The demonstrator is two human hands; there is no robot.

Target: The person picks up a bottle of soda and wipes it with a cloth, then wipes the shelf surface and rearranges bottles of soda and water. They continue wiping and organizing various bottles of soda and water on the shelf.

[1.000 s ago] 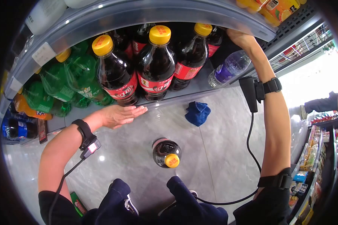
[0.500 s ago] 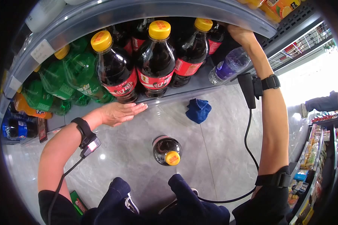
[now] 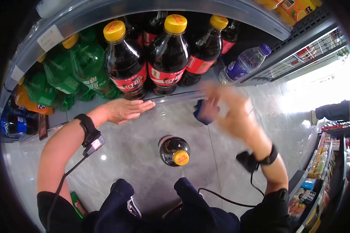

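At the front edge of the lower shelf [image 3: 190,94], my left hand [image 3: 126,111] lies with its fingers straight and together, just below a yellow-capped cola bottle [image 3: 125,64]. My right hand [image 3: 235,114] is blurred by motion above the floor, its fingers stretched out toward the shelf and no object showing in them. It overlaps a crumpled blue cloth [image 3: 202,113] in this view. Another cola bottle [image 3: 174,150] stands on the floor between my hands and my feet. On the shelf, a purple-labelled water bottle [image 3: 243,66] leans at the right end, beyond my right hand.
More cola bottles [image 3: 168,62] stand in rows on the shelf, with green soda bottles [image 3: 91,70] leaning to their left. An upper shelf edge [image 3: 151,8] crosses above them. A cable [image 3: 229,201] runs from my right wrist. Stocked shelves [image 3: 319,163] line the right side.
My right hand has come out from the back right of the shelf, down and toward me over the floor. The water bottle's purple cap now shows. My left hand stays put.
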